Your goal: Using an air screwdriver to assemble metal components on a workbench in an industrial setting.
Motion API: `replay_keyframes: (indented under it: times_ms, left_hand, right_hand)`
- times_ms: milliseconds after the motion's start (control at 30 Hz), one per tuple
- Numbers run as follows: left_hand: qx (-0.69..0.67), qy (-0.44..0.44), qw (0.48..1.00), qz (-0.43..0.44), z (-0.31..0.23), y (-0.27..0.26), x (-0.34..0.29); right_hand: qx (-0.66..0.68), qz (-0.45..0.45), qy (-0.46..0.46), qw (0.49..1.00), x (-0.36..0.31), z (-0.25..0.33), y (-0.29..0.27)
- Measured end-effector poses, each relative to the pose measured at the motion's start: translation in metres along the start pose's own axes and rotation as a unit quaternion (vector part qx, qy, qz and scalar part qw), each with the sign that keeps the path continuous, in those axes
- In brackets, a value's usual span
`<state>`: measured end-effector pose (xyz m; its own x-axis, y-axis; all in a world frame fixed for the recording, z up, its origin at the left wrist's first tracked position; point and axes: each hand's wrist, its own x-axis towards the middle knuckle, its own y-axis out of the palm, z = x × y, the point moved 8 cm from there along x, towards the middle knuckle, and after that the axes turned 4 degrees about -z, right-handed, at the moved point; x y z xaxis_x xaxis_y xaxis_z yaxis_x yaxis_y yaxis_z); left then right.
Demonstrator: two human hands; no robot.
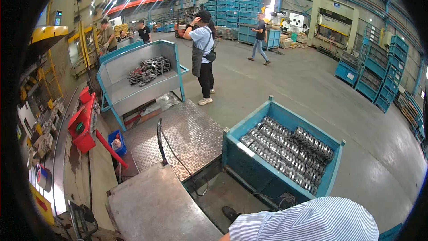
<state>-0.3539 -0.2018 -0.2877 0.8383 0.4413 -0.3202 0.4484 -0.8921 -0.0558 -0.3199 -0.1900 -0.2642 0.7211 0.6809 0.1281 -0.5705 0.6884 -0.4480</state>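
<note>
Neither of my hands shows. A blue-and-white striped sleeve [307, 223] comes in at the lower right edge, with a sliver of bare arm at its left end; the hand beyond it is out of the picture. Nearest to the sleeve stands a blue metal bin [252, 163] filled with rows of shiny curved metal parts [290, 151]. To the left of the sleeve lies a bare metal tabletop [156, 205]. A dark shoe [230, 213] is partly visible beside the sleeve, on the floor between table and bin.
A steel-lined blue trough [138, 87] holds a pile of dark metal parts [150, 69]. Before it lies a diamond-plate platform [178, 134]. A red control box [84, 125] stands left. One person [203, 53] stands by the trough; another [260, 40] walks farther back. Stacked blue crates [374, 71] line the right.
</note>
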Motion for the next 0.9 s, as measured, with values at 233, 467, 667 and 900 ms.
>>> replay_keyframes:
  times_ms: [233, 467, 667, 900]
  left_hand:
    - [-0.061, -0.009, 0.995, -0.084, 0.007, -0.067, 0.0]
    - [-0.096, 0.066, 0.969, -0.216, 0.068, -0.167, -0.043]
    - [-0.428, -0.039, 0.881, -0.198, 0.095, -0.17, -0.042]
    - [-0.489, -0.098, 0.857, -0.126, 0.1, -0.159, -0.045]
  right_hand:
    - [0.079, 0.059, 0.117, 0.988, 0.041, -0.05, 0.015]
    - [0.064, 0.038, 0.275, 0.959, 0.024, -0.083, 0.045]
    - [0.086, 0.172, 0.275, 0.942, 0.032, -0.081, 0.084]
    - [0.002, 0.289, 0.297, 0.91, 0.015, -0.104, 0.093]
